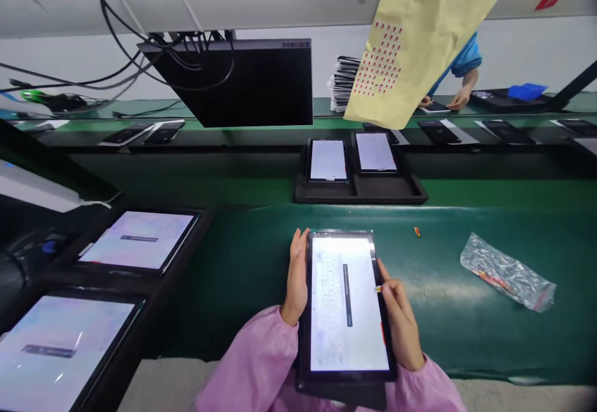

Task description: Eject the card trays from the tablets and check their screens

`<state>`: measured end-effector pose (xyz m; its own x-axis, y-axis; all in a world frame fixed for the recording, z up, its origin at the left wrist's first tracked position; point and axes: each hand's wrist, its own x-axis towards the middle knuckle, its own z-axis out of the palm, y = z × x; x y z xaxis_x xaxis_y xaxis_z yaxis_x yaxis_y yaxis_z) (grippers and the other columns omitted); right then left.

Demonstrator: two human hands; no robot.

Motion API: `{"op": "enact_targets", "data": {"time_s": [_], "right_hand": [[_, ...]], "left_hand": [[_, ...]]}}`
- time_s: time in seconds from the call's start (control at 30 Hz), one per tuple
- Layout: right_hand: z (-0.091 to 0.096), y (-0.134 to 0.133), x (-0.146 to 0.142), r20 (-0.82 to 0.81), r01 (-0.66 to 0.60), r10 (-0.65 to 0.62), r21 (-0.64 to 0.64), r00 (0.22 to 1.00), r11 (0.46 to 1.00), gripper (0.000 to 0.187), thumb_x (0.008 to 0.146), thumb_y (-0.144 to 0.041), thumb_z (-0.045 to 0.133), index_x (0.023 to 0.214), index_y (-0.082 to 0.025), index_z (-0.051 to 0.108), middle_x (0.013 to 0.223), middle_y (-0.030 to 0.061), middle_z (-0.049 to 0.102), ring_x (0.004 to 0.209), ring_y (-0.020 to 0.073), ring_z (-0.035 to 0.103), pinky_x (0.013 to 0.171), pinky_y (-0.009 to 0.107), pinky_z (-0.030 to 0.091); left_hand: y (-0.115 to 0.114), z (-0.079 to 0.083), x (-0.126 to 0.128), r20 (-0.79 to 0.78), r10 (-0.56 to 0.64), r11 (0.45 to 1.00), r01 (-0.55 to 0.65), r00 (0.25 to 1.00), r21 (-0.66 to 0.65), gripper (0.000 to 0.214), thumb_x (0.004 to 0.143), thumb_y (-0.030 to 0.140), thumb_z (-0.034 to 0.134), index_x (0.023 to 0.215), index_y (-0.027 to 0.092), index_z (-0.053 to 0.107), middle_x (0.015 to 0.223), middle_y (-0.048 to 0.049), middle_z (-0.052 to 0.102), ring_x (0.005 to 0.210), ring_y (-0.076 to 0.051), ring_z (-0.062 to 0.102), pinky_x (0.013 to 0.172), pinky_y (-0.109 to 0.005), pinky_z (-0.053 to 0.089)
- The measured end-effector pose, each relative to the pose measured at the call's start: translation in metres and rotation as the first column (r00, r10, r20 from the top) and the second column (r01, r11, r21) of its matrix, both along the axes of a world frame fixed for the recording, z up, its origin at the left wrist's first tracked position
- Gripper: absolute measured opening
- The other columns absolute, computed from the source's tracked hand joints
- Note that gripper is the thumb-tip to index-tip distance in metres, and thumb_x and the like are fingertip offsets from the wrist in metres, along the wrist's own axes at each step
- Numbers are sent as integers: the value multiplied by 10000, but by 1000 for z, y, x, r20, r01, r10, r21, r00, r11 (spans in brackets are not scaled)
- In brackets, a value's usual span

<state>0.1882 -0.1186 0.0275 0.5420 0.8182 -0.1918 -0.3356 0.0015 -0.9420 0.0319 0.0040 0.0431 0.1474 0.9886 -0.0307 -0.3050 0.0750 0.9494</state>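
A tablet (349, 337) with a lit white screen and a dark bar across it is held upright in front of me. My left hand (296, 281) grips its left edge, fingers along the side. At its right edge, my right hand (400, 315) pinches a small white-and-yellow card-like piece (379, 289) between thumb and finger, while another finger lies against the tablet's side. A similar small red-and-yellow piece (416, 232) lies on the green mat (438, 337). Further right is a clear zip bag (508, 272) with red-and-yellow pieces inside.
Two lit tablets (135, 239) lie in black trays on the left. Ahead, a black tray (359, 194) holds two more. A monitor (247, 82) and yellow paper (420, 45) hang above. Dark devices line the far conveyor, where another person's hands (461, 96) handle one.
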Motion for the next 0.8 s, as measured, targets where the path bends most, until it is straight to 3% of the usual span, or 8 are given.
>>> {"op": "enact_targets", "data": {"time_s": [0.13, 0.23, 0.33, 0.43, 0.53, 0.67, 0.73, 0.8], "right_hand": [[24, 11, 8, 102, 48, -76, 254, 992, 966, 229, 872, -388, 598, 768, -217, 488, 1490, 59, 430, 1332, 279, 435, 1079, 514, 306], [34, 16, 9, 99, 90, -141, 402, 985, 911, 195, 874, -354, 581, 775, -211, 494, 1421, 86, 512, 1102, 262, 614, 895, 472, 465], [37, 10, 4, 50, 124, -167, 474, 985, 872, 155, 881, -326, 566, 785, -215, 514, 1325, 67, 595, 966, 213, 657, 771, 390, 505], [38, -3, -1, 25, 171, -220, 544, 975, 821, 122, 884, -314, 569, 805, -226, 542, 1226, 24, 654, 954, 169, 652, 771, 337, 500], [41, -18, -1, 42, 208, -287, 590, 957, 780, 115, 873, -311, 581, 802, -226, 552, 1145, 16, 692, 1003, 181, 646, 824, 354, 486], [51, -32, 8, 126, 215, -342, 568, 931, 795, 86, 869, -278, 578, 801, -224, 579, 1038, 32, 731, 986, 205, 664, 867, 398, 470], [61, -35, 16, 192, 210, -392, 598, 900, 774, 64, 865, -269, 585, 817, -228, 599, 951, 26, 749, 904, 213, 687, 881, 441, 477], [74, -37, 27, 261, 207, -486, 669, 834, 714, 39, 852, -260, 604, 843, -232, 630, 832, 10, 752, 767, 223, 694, 848, 489, 502]], "left_hand": [[8, 36, 3, 92, 24, 954, -50, 996, 296, 483, 937, 456, 438, 1388, 288, 402, 1439, -72, 430, 1256, -224, 486, 1042, -369, 425], [23, 69, -7, 17, 103, 796, -92, 995, 598, 399, 884, 430, 521, 1242, 254, 528, 1215, -65, 488, 1004, -173, 536, 880, -299, 474], [31, 112, -19, -228, -4, 616, 182, 974, 767, 271, 863, 386, 547, 1062, 205, 586, 993, -49, 496, 748, -128, 496, 650, -253, 463], [27, 159, -24, -549, -154, 378, 563, 821, 735, 138, 831, 262, 555, 930, 172, 588, 879, -46, 549, 700, -128, 513, 613, -245, 462], [16, 193, -20, -776, -175, 190, 794, 606, 578, 147, 802, 170, 512, 927, 159, 588, 850, -49, 607, 726, -137, 565, 668, -237, 489], [4, 207, -15, -875, -132, 118, 884, 465, 452, 238, 795, 183, 488, 1010, 163, 589, 846, -29, 657, 692, -132, 600, 626, -220, 489], [0, 208, -15, -888, -97, 97, 893, 449, 440, 259, 794, 181, 484, 1029, 169, 592, 833, -20, 672, 676, -134, 612, 611, -225, 491], [-3, 207, -14, -884, -57, 67, 885, 464, 461, 268, 789, 161, 475, 1027, 172, 597, 818, -20, 683, 668, -137, 625, 611, -229, 496]]}}
